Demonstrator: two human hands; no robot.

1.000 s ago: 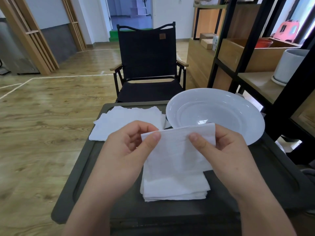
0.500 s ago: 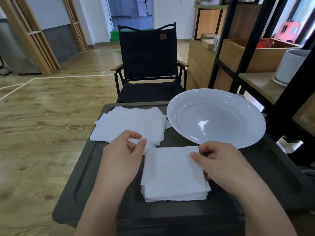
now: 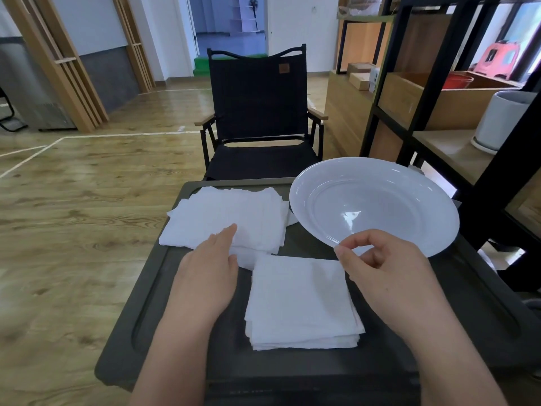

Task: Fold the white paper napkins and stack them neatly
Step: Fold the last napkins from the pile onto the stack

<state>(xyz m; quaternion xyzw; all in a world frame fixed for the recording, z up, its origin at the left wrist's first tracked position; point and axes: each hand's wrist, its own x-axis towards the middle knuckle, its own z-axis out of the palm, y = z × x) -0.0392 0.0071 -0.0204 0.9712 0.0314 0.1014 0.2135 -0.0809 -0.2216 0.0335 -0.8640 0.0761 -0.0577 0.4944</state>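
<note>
**Left hand on the loose napkins, folded stack at centre**

At the far left of the frame, wooden floor (image 3: 73,206) runs back toward slatted wooden panels (image 3: 61,65). Left of centre, a pile of unfolded white napkins (image 3: 231,218) lies on the far left part of the dark table (image 3: 152,303), its edges ragged and uneven. The left hand (image 3: 207,276) reaches over the pile's near edge with fingers straight and close together, fingertips resting flat on the top sheet. Just beside it, at the centre of the frame, the stack of folded napkins (image 3: 301,303) sits squarely on the table, its layers showing along the near edge. Behind the table, upper centre, stands a black folding chair (image 3: 257,112). Right of centre, the right hand (image 3: 389,276) hovers above the folded stack's far right corner, fingers curled with thumb and forefinger drawn near each other; whether they pinch anything cannot be told. Beyond it a white plate (image 3: 380,177) rests on the table's far right part. Dark-framed shelves (image 3: 433,106) fill the right edge.
</note>
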